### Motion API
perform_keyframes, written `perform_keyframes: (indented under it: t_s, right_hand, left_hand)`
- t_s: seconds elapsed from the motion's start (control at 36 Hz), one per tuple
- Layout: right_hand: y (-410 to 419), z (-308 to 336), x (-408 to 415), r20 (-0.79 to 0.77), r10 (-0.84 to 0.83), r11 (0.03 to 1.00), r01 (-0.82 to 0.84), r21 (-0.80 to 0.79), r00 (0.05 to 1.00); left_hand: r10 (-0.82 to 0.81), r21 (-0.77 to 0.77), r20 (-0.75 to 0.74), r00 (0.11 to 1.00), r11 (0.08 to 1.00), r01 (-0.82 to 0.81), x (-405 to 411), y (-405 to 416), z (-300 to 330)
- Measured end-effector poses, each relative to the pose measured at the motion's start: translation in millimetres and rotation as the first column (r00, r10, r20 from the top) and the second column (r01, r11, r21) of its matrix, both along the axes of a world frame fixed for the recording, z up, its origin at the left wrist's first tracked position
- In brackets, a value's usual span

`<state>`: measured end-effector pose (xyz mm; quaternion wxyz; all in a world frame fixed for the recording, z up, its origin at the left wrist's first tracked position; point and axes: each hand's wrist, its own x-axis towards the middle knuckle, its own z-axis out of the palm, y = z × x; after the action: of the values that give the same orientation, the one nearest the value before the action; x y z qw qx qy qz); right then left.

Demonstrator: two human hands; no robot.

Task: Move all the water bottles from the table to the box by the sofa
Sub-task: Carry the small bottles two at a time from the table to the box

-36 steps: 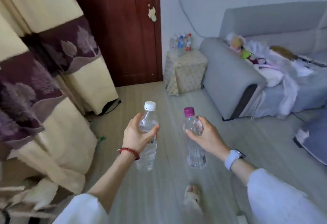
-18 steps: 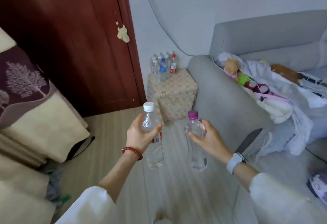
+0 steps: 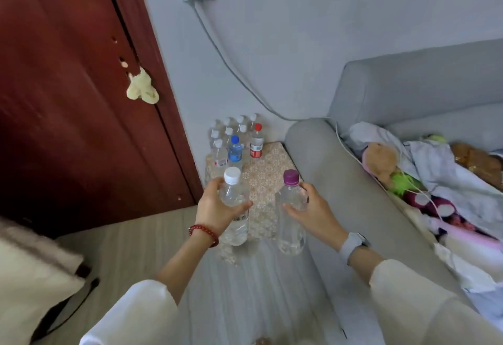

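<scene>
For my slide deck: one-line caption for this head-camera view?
Left hand grips a white-capped clear plastic bottle, right hand a purple-capped one, before the lace-covered box beside the grey sofa.

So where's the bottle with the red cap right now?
In the head view the red-capped bottle stands at the right edge of the bottle cluster on the cloth-covered box, beside the sofa arm.

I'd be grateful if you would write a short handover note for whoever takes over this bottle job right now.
Left hand: grips the white-capped bottle, upright.
Right hand: grips the purple-capped bottle, upright.
Both bottles are in the air in front of the cloth-covered box beside the sofa.
Done: a cluster of bottles already stands at the box's back.
Left: set these two down on the free patterned top, then check the table, which is out of view.
</scene>
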<state>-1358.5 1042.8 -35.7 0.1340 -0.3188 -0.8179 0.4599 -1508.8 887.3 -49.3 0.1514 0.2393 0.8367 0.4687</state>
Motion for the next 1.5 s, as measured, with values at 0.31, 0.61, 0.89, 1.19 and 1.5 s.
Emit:
perform_keyframes:
  t_s: [0.31, 0.61, 0.89, 1.19, 1.5]
  right_hand:
    - [168, -60, -155, 0.141, 0.114, 0.989, -0.099, -0.109, 0.983]
    - [288, -164, -272, 0.287, 0.312, 0.950, -0.293, -0.107, 0.906]
    - [327, -223, -324, 0.261, 0.421, 0.907, -0.407, -0.108, 0.869]
    - [338, -248, -341, 0.280, 0.494, 0.869, -0.482, -0.117, 0.823]
    - [339, -237, -327, 0.436, 0.373, 0.790, -0.527, 0.314, 0.819]
  left_hand:
    - [-0.074, -0.222, -0.163, 0.984, 0.974, 0.036, -145, 163, -64]
    - [-0.205, -0.534, -0.434, 0.877, 0.843, -0.067, -232, 273, -165]
    - [-0.299, -0.626, -0.496, 0.816, 0.774, -0.097, -260, 320, -235]
    - [-0.366, -0.699, -0.458, 0.810, 0.712, -0.073, -263, 331, -234]
    - [-0.413, -0.622, -0.540, 0.733, 0.783, -0.017, -281, 321, -213]
